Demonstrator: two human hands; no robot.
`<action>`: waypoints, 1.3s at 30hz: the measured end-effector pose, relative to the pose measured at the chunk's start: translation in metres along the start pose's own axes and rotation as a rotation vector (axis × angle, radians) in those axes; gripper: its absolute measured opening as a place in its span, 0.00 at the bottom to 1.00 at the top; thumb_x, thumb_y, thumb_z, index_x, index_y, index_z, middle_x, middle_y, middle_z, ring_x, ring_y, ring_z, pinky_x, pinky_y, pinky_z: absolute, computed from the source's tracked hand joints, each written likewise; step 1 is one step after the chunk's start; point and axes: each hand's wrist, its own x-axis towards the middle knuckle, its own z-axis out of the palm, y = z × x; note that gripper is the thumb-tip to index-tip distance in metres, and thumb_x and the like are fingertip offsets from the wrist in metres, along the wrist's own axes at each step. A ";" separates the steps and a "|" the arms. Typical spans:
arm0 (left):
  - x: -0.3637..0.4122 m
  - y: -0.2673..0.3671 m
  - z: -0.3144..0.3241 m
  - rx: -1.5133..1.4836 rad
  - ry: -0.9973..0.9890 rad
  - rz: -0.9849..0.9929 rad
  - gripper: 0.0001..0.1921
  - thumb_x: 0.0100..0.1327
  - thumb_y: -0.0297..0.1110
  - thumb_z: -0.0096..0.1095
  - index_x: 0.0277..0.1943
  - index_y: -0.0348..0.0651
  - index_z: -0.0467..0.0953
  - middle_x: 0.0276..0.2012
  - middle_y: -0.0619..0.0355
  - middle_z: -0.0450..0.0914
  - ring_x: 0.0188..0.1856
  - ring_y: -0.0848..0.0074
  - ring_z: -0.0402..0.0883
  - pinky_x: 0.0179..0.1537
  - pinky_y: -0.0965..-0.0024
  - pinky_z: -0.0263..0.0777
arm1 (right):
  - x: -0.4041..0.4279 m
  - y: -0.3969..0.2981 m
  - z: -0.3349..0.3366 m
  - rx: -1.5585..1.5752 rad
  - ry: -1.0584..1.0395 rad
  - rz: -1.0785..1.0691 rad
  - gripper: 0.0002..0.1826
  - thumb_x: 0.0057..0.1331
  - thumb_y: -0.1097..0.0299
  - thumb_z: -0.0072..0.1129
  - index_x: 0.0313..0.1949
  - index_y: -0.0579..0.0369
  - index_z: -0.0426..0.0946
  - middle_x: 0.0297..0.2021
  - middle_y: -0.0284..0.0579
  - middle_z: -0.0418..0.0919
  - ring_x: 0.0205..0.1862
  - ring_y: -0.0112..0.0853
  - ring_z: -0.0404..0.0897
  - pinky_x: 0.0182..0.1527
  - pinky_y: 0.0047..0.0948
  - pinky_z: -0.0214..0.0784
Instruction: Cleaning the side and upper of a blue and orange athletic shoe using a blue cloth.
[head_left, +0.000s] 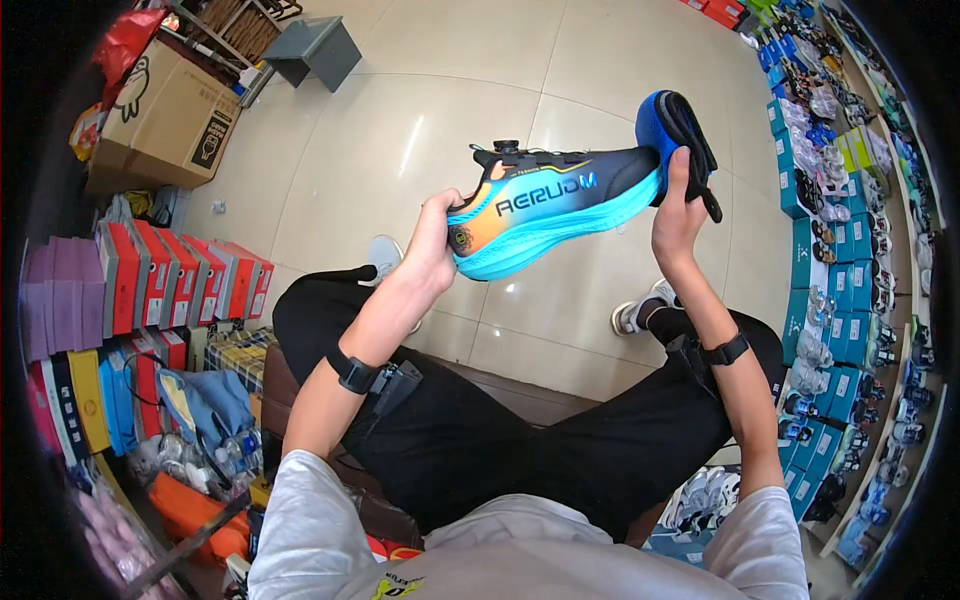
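A sneaker (555, 195) with a bright cyan sole and an orange, cyan and black upper is held out above the tiled floor, its heel to the left. My left hand (435, 232) grips it at the heel, thumb at the collar. At the toe end, my right hand (679, 214) is closed around a blue and black folded item (675, 139), perhaps a shoe or a cloth; which one I cannot tell. This item touches the toe of the sneaker. A round black dial sits on top of the sneaker's tongue.
Shoe boxes (161, 281) are stacked at the left beside a cardboard carton (165, 120). A grey plastic stool (315, 49) stands at the upper left. Shelves with sneakers and teal boxes (844, 292) line the right side. My knees are spread below the hands.
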 end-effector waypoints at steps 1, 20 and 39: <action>-0.003 0.000 0.002 0.038 -0.011 0.025 0.06 0.63 0.36 0.52 0.37 0.46 0.75 0.40 0.58 0.81 0.43 0.71 0.80 0.54 0.60 0.76 | -0.002 -0.002 0.000 -0.082 -0.036 -0.010 0.23 0.79 0.53 0.55 0.51 0.66 0.81 0.40 0.40 0.83 0.43 0.24 0.77 0.49 0.27 0.68; 0.013 -0.028 0.012 -0.152 -0.083 0.014 0.29 0.61 0.36 0.45 0.63 0.35 0.77 0.55 0.48 0.82 0.55 0.65 0.81 0.63 0.60 0.70 | -0.054 -0.026 0.026 -0.589 -0.784 -1.142 0.23 0.72 0.70 0.49 0.64 0.55 0.77 0.67 0.43 0.77 0.69 0.35 0.75 0.71 0.36 0.65; 0.023 -0.034 0.010 0.052 0.127 0.396 0.25 0.57 0.31 0.44 0.49 0.25 0.84 0.46 0.44 0.86 0.47 0.64 0.83 0.59 0.66 0.73 | -0.039 -0.022 0.022 -0.695 -0.766 -1.167 0.25 0.71 0.70 0.50 0.68 0.55 0.73 0.68 0.44 0.75 0.71 0.35 0.73 0.73 0.39 0.64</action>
